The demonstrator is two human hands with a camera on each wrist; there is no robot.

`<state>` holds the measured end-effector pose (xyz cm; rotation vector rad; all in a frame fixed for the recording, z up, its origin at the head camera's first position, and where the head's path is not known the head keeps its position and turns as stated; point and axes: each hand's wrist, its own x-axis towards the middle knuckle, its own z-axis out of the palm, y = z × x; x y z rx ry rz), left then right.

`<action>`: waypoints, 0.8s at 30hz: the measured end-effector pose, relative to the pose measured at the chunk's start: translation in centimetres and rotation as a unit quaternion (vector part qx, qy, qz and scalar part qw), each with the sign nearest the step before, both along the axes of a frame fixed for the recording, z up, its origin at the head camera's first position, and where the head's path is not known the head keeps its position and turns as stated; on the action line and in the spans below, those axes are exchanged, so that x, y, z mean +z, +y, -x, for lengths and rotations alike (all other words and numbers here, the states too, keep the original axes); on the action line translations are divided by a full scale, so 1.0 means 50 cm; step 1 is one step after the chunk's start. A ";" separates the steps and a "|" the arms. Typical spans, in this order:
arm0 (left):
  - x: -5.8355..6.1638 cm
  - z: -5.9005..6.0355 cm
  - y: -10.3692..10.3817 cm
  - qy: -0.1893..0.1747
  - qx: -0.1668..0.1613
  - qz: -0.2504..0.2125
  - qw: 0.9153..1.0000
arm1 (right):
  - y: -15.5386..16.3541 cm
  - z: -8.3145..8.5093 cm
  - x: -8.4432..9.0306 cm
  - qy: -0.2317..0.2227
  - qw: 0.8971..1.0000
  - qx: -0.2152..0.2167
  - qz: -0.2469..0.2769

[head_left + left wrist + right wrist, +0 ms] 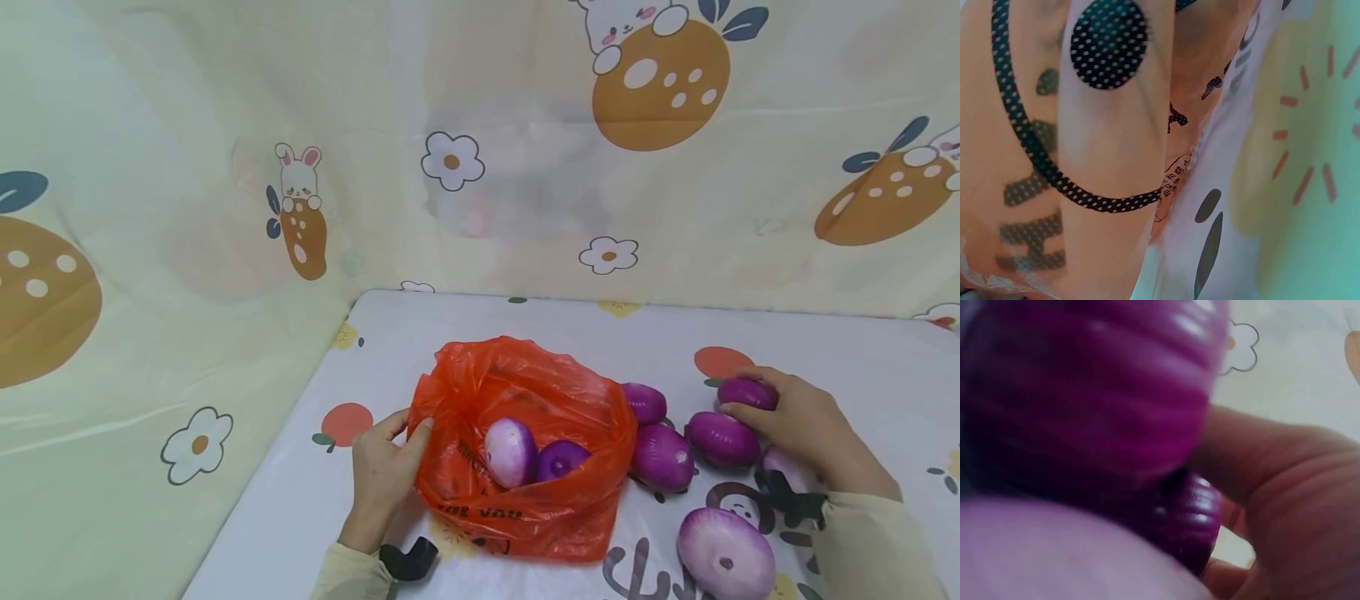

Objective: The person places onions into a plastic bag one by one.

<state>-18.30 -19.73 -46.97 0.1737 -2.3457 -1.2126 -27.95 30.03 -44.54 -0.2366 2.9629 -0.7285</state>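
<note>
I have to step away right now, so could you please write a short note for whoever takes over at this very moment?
Left hand: pinches the near-left rim of the orange plastic bag, holding its mouth open.
Right hand: fingers curled over the far purple onion on the table; not lifted.
Done: two onions lie in the bag, a pale one and a darker one.
Left: outside the bag, one onion by its rim, one beside it, one under the right hand's fingers, a big pale one in front, plus the gripped one. Another may be hidden under the right hand.
</note>
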 end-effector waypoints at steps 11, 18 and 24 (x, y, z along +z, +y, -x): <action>0.002 -0.001 0.001 -0.002 0.005 0.002 1.000 | -0.005 -0.023 0.026 0.022 1.000 -0.013 0.002; 0.002 -0.002 0.000 -0.012 0.003 -0.008 1.000 | -0.020 -0.036 0.050 0.056 0.998 -0.013 0.015; 0.000 0.000 0.001 -0.001 -0.001 -0.002 1.000 | -0.039 -0.051 0.069 0.094 0.995 -0.009 0.033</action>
